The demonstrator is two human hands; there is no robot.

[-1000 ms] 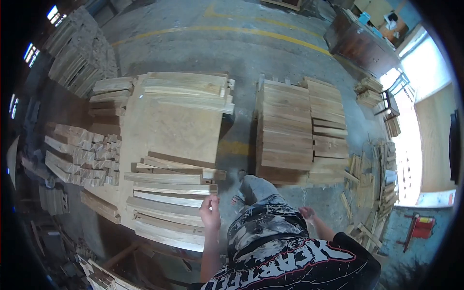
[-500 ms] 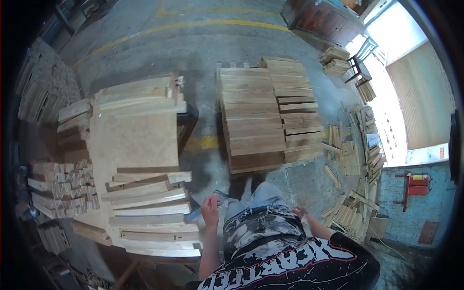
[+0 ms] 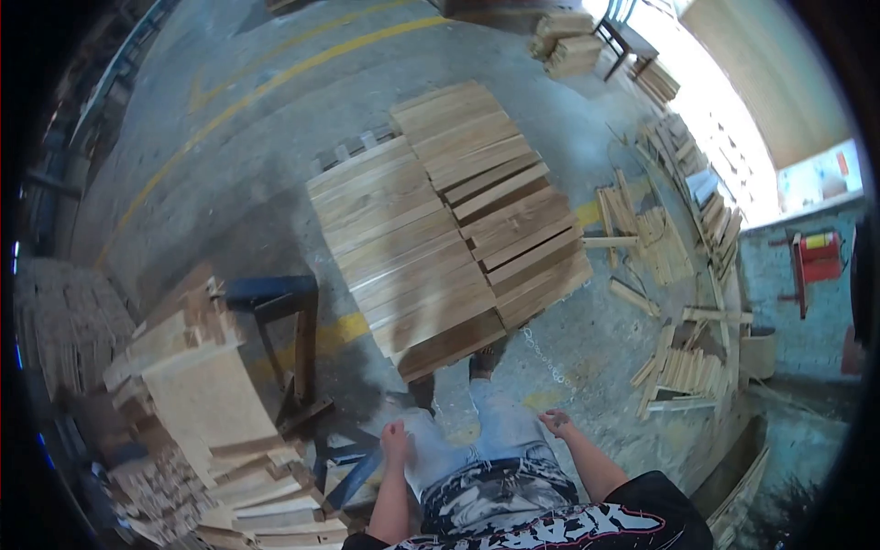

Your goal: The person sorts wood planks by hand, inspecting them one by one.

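My left hand (image 3: 395, 442) hangs beside my left thigh with its fingers curled in; nothing shows in it. Out by my right thigh is my right hand (image 3: 556, 423), its fingers loosely apart and holding nothing I can see. In front of my feet lies a large stack of wooden boards (image 3: 403, 247), set in two side-by-side columns. Both hands are apart from it. Nearer to my left hand, at lower left, is a worktable (image 3: 206, 394) bearing several wooden strips (image 3: 270, 495).
A dark trestle (image 3: 298, 321) stands left of the board stack. Scrap wood (image 3: 678, 367) lies along the right side. A chair (image 3: 628, 41) and bundled wood (image 3: 564, 46) are at the far right. A red fire extinguisher (image 3: 819, 255) hangs on the wall.
The view has turned right and moved nearer the board stack. The worktable has slid to the lower left. My right hand has come out from beside my hip, further from my body.
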